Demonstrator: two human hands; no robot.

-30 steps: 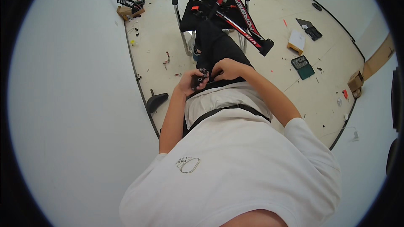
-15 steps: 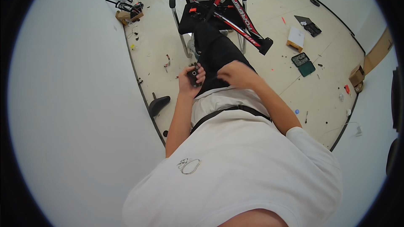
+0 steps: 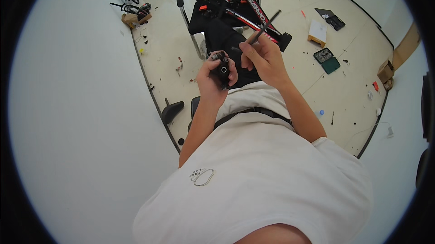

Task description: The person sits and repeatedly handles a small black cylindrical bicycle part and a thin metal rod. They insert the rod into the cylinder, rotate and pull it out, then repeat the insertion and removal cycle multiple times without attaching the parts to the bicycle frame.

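My left hand (image 3: 213,75) is closed around a compact black bike part (image 3: 223,73) with a bright-rimmed round hole; I cannot tell its exact kind. To its right, my right hand (image 3: 266,60) grips a dark L-shaped hex key (image 3: 272,20) between thumb and fingers. The key's long leg slants up and to the right, while a short end shows left of the thumb. Key and black part are apart. Both hands are over my lap. Beyond them, a red, black and white bicycle frame (image 3: 256,8) rests across a black chair (image 3: 197,20).
A bike saddle (image 3: 172,112) lies on the floor at left. At right are an opened green case of small parts (image 3: 327,60), a black tool case (image 3: 334,21) and a white-topped box (image 3: 317,33). A cardboard box (image 3: 385,72) stands by the right wall.
My right hand, blurred over my lap before, has moved up and now shows the hex key. My left hand has moved slightly right and up with the black part.
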